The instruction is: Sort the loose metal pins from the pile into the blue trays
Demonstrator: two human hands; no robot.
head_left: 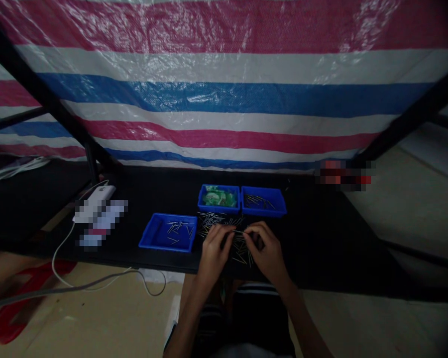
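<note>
Between my two hands, a thin metal pin (239,231) lies level over the black table. My left hand (215,248) pinches one end of it with thumb and fingertips. The other end is pinched by my right hand (264,247). Loose thin metal pins (211,219) are scattered in a pile under and behind my hands. To the left sits a blue tray (146,239) with several pins in it. Behind the pile, another blue tray (220,209) holds green-tinted plastic bags (219,197). A third blue tray (280,211) beside it contains darker pins (259,201).
On the left of the black table (328,248) lie a white power bank-like device (106,191) with a cable and a blurred packet (110,214). A blurred red object (332,172) is at the far right corner. Striped plastic sheeting (224,99) hangs behind, between dark metal bars.
</note>
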